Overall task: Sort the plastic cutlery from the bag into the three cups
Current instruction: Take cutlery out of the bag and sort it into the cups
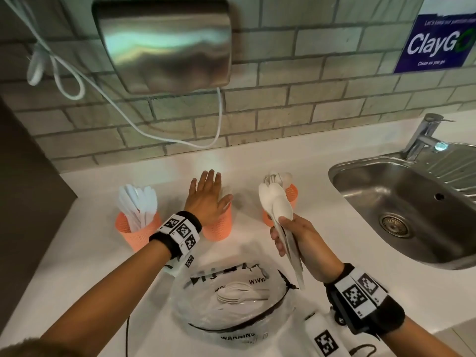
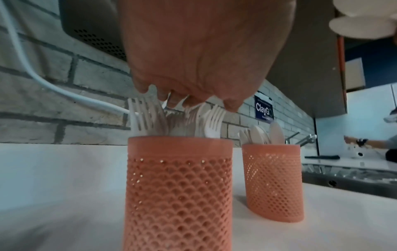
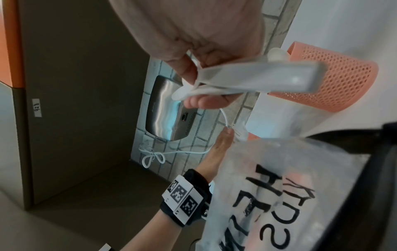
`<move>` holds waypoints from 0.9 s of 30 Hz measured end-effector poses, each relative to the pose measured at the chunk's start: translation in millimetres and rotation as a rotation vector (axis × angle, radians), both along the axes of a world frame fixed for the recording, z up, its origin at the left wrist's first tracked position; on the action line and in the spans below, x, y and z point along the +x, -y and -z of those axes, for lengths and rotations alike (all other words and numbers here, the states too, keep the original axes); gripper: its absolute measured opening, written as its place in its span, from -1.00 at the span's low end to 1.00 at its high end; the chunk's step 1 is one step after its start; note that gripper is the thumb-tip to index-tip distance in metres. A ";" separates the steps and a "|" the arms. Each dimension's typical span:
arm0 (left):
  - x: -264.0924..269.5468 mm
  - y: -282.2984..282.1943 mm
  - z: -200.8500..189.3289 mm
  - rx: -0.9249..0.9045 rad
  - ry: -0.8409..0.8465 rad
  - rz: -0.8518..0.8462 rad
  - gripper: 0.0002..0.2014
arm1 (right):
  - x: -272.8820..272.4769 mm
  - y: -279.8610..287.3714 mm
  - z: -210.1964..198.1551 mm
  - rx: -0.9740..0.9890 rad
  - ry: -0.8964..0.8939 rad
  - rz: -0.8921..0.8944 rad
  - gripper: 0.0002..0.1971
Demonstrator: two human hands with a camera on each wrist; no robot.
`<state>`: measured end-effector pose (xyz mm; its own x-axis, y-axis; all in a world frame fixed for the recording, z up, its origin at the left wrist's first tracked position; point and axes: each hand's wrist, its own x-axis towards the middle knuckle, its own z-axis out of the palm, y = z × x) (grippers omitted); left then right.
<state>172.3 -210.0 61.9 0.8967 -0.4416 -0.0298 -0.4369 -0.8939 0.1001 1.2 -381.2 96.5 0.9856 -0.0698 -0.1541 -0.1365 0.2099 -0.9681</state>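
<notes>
Three orange mesh cups stand in a row on the white counter. The left cup (image 1: pixel 136 231) holds white knives (image 1: pixel 137 202). My left hand (image 1: pixel 207 195) lies flat and open over the middle cup (image 1: pixel 219 228), its fingertips (image 2: pixel 163 96) touching the tips of the forks (image 2: pixel 148 117) in it. The right cup (image 1: pixel 292 193) holds spoons. In front of it my right hand (image 1: pixel 293 239) grips a bundle of white spoons (image 1: pixel 277 202) by the handles (image 3: pixel 247 79), bowls up. The clear printed bag (image 1: pixel 231 307) lies near me with more cutlery (image 1: pixel 239 295) inside.
A steel sink (image 1: pixel 386 191) with a tap (image 1: pixel 425 135) sits at the right. On the brick wall hangs a metal hand dryer (image 1: pixel 164 42) with a white cable (image 1: pixel 219 119) looping down. A dark cabinet (image 1: pixel 25 176) bounds the left side.
</notes>
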 end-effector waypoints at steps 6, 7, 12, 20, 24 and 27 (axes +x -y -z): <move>-0.8 4.4 4.9 0.092 0.050 -0.021 -0.39 | -4.1 8.3 -4.5 -0.056 0.009 0.046 -0.78; -1.4 4.9 4.5 0.066 0.076 -0.020 -0.39 | -4.5 9.7 -5.7 -0.068 0.003 0.049 -0.77; -11.1 6.3 -3.7 0.072 0.200 0.104 -0.39 | -8.1 12.8 -10.2 -0.063 -0.007 0.070 -0.75; -13.9 -2.5 -2.5 0.317 0.161 0.071 -0.38 | -14.5 10.7 -11.6 -0.018 0.020 0.116 -0.83; -15.7 -1.9 -10.1 0.317 0.138 0.044 -0.34 | -17.4 16.2 -14.4 0.028 0.053 0.135 -0.78; -22.5 -3.2 -20.9 0.295 0.141 0.037 -0.32 | -13.5 23.4 -19.5 0.064 0.074 0.183 -0.79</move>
<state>149.8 -206.7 82.7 0.8845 -0.4649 -0.0377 -0.4609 -0.8585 -0.2248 -12.3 -404.6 116.0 0.9660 -0.2416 -0.0917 -0.0195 0.2857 -0.9581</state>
